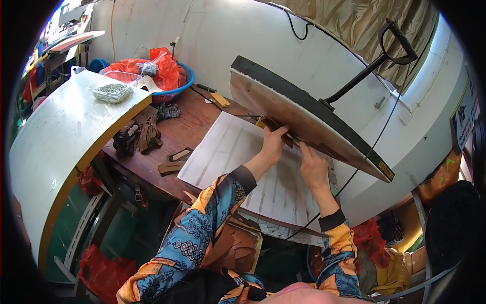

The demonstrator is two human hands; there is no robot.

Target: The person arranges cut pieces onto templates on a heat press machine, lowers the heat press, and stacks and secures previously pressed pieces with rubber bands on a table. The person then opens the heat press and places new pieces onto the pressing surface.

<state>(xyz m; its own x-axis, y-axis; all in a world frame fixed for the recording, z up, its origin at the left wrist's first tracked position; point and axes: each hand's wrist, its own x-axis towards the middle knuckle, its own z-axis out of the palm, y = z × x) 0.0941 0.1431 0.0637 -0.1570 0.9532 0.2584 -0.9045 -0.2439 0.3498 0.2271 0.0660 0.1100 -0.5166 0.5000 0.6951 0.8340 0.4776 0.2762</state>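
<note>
Beneath the raised, tilted press plate point(304, 106), my left hand point(273, 144) has its fingers closed on a dark brown strip point(275, 126). My right hand point(312, 163) is a little to the right, close under the plate's lower face; its fingertips are partly hidden, and what they touch is unclear. Both hands are above a white board point(223, 147) marked with dark parallel lines. A black bar with a loop handle point(397, 43) rises from the plate's top.
Brown pieces point(172, 167) lie on the reddish table point(195, 119) at left. A white side table point(66, 121) holds a clear tray point(112, 92). Behind it sits a blue basket point(188, 76) with red bags. A black cord point(387, 126) crosses at right. Brown scraps point(235, 248) fill a box below.
</note>
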